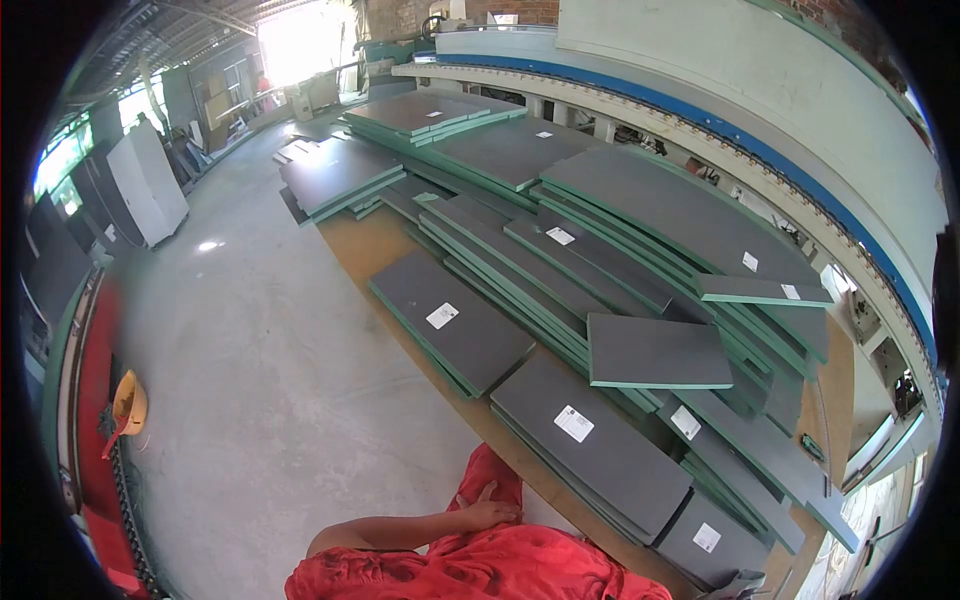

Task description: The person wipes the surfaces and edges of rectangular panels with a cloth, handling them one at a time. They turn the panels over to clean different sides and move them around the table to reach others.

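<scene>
My left hand (490,512) rests on the red cloth (490,470) over my leg, its fingers spread against it and holding nothing. My right hand is not clearly visible. At the bottom edge lies a small grey crumpled shape (740,585) that I cannot make out. Nearest to me are dark grey panels with green edges: a stack (600,455) bearing a white label (574,423), a smaller labelled panel (715,540) to its right, and another stack (450,320) farther off on the left. One unlabelled panel (660,352) lies across longer strips.
More labelled panels and long strips cover the brown table (350,250). Behind it runs a long machine with a blue rail (720,115). Concrete floor (270,400) extends to the left, where a yellow bowl (130,403) sits by a red frame. White cabinet (148,185) stands farther back.
</scene>
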`<state>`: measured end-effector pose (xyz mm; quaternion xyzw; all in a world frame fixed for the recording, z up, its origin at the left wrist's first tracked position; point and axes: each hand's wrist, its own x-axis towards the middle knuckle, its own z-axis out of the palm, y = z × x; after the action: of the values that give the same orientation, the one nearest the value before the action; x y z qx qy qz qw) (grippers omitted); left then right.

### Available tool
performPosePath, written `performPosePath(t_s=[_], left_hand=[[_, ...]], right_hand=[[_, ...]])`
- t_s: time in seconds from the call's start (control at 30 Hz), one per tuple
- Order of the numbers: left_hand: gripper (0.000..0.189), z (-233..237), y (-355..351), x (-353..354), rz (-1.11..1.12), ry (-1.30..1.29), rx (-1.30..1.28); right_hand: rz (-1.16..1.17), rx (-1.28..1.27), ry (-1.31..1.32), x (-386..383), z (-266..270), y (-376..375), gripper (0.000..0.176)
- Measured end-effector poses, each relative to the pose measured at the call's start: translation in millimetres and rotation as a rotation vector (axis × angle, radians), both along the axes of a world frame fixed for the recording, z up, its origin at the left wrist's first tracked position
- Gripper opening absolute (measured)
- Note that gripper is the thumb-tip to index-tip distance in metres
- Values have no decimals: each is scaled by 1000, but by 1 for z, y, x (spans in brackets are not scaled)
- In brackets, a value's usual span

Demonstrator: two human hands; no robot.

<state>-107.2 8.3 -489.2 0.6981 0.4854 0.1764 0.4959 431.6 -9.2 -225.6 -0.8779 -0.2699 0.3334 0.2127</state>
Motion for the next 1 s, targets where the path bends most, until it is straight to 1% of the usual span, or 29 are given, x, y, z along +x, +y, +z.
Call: performPosePath(t_s=[0.03,0.07,0.2,0.23,0.3,0.33,0.4,0.43,0.5,0.53,0.6,0.63,0.7,0.77,0.8,0.83,0.87,0.9,0.93,0.97,1.0], left_hand=[[44,31,5,-1,-59,82,14],[44,48,8,-1,-119,164,28],[48,5,3,-2,-81,202,11],[46,-1,2,-5,-47,77,7],[44,-17,-4,3,-17,-52,1],[44,-34,-13,12,137,-576,6],[44,-64,-17,12,291,-1097,6],[43,-70,-15,5,245,-696,65],[42,-72,-12,-1,192,-294,120],[41,-49,-6,-2,86,-21,115],[41,10,-2,-1,-33,252,112],[40,37,-2,-2,-27,237,103],[39,45,2,-11,-106,220,104],[39,33,11,-27,-136,118,360],[38,79,23,-21,56,-12,112],[38,140,23,-13,244,-111,-152],[36,167,20,-14,316,-155,-117],[35,182,26,-19,399,-202,-87],[34,178,36,-34,429,-319,-71],[33,174,45,-48,473,-438,-66],[32,184,52,-52,534,-513,3]], right_hand=[[-2,5,1,0,0,-1,41],[-4,11,6,0,0,-1,42],[-6,35,14,0,-2,-3,43],[-8,42,15,0,-2,-2,44],[-14,58,16,1,-3,-3,44],[-18,66,19,1,-4,-4,45],[-22,82,21,2,-6,-4,46],[-25,91,23,3,-9,-4,46],[-30,132,30,9,-12,-7,47],[-28,148,34,10,-14,-7,48],[-53,199,43,13,-21,-7,49],[-65,230,41,17,-26,-10,49],[-102,306,56,25,-39,-8,50],[-143,368,61,30,-51,-4,51],[-217,399,54,34,-66,-5,45],[-155,376,141,13,-37,0,57],[-111,352,141,19,-38,-2,48],[-127,401,130,27,-51,-2,40],[-112,357,95,21,-42,0,40],[-161,414,57,5,-24,0,40],[-126,355,75,13,-29,-3,40]])
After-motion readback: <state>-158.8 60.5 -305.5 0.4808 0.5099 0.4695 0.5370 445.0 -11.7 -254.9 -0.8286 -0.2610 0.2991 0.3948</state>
